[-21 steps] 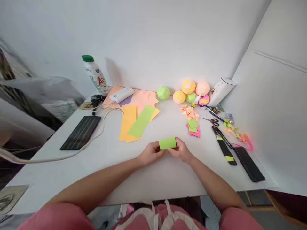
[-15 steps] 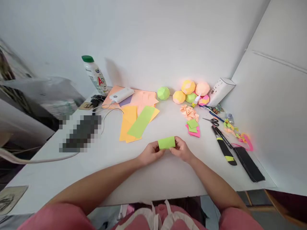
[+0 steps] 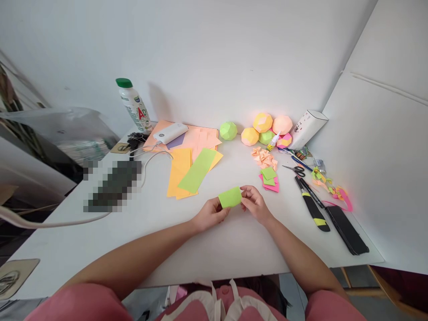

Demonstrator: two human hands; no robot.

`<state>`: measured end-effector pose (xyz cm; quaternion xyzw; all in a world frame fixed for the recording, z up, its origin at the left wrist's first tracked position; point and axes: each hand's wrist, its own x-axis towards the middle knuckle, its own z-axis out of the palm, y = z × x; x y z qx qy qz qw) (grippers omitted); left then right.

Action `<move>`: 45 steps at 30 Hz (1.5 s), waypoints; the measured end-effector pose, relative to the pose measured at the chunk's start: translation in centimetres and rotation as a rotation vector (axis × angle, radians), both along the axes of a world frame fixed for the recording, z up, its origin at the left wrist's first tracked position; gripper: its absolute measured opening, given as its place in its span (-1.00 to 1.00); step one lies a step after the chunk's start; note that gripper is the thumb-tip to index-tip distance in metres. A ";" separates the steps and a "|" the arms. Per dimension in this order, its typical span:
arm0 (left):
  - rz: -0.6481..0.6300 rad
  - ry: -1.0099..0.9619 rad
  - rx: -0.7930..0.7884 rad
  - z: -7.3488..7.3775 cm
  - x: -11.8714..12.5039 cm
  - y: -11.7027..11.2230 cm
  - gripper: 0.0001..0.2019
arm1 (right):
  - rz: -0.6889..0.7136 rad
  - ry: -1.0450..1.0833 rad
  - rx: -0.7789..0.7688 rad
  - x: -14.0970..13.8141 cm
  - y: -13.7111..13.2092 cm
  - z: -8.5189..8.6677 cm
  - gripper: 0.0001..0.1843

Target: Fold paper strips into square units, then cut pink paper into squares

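A small green folded paper point(image 3: 230, 197) is held just above the white table point(image 3: 214, 249), near its front middle. My left hand point(image 3: 210, 214) pinches its lower left corner. My right hand point(image 3: 254, 204) pinches its right edge with closed fingers. The paper tilts slightly, right side higher. Beyond it lie a long green strip point(image 3: 197, 170) on yellow sheets point(image 3: 179, 171), and small green and pink squares point(image 3: 269, 179) to the right.
Paper balls point(image 3: 262, 128) sit against the back wall beside a glue tube point(image 3: 273, 140). Scissors point(image 3: 296, 169), a black-and-yellow knife point(image 3: 312, 206) and a dark case point(image 3: 346, 229) lie at right. A bottle point(image 3: 133, 106), power bank point(image 3: 170, 133), cable and blurred phone point(image 3: 112, 185) are at left.
The green paper has shifted slightly left and tilted. My right hand has slid from under its right end to pinching the edge. My left hand barely moved.
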<state>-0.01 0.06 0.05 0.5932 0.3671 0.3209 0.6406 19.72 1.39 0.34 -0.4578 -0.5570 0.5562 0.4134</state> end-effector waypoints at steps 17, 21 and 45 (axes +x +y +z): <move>0.002 -0.001 -0.046 -1.0 0.0 0.1 -0.70 | -0.656 0.054 0.178 1.4 1.4 -0.4 -0.74; 0.016 0.036 0.009 -0.9 0.1 0.0 -0.74 | -0.466 -0.117 -0.007 1.3 1.4 -0.7 -0.72; 0.411 1.378 0.629 -1.9 -1.8 3.0 -0.51 | -0.022 -0.440 0.020 0.6 0.3 -1.0 -0.80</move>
